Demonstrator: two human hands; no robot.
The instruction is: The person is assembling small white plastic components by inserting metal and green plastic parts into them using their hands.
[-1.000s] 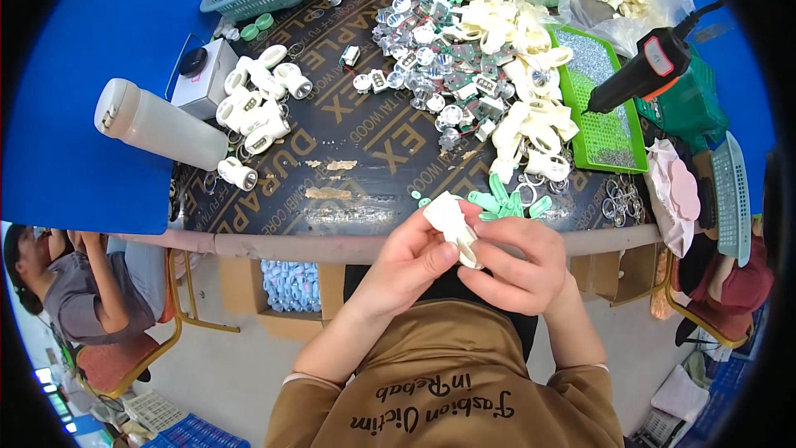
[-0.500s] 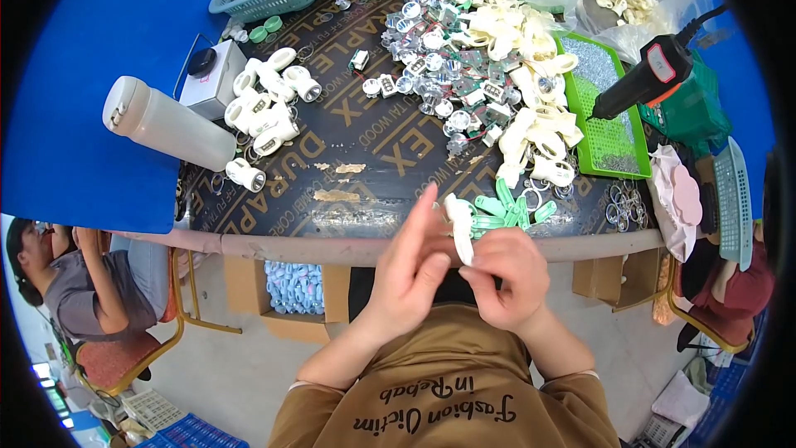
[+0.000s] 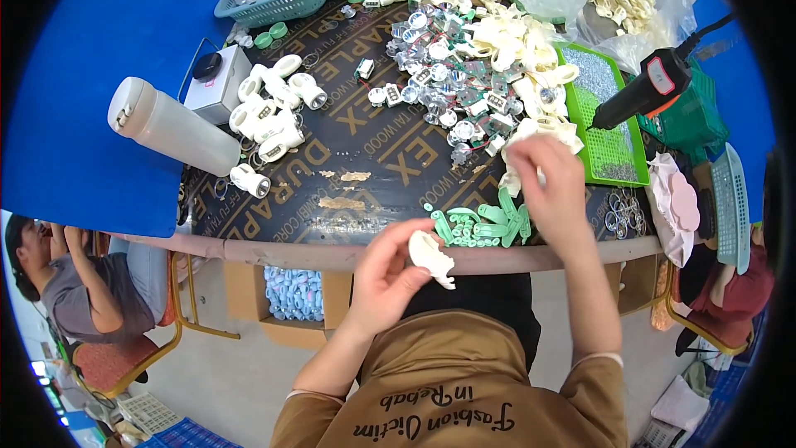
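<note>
My left hand [image 3: 383, 278] is closed on a white plastic casing half [image 3: 431, 259], pinched between thumb and fingers just in front of the table edge. My right hand [image 3: 554, 187] reaches across the table to the near end of a heap of cream-white casings [image 3: 518, 42]. Its fingers bend down over them, and the fingertips are partly hidden, so a grip on anything does not show. Between the hands, near the edge, lie several mint-green plastic strips and small green pieces [image 3: 496, 222]. Beside the casings spreads a pile of clear lens and circuit parts [image 3: 464, 75].
An electric screwdriver [image 3: 634, 92] hangs over a green tray [image 3: 643, 162] of small screws at right. Metal rings [image 3: 623, 214] lie nearer. Assembled white keychain lights [image 3: 269, 108], a white bottle [image 3: 178, 129] and a small box [image 3: 220, 87] stand left. People sit at both sides.
My right hand has left the casing half and moved far and right to the heap. My left hand, keeping the casing half, has shifted slightly left and nearer. The green pieces show more fully.
</note>
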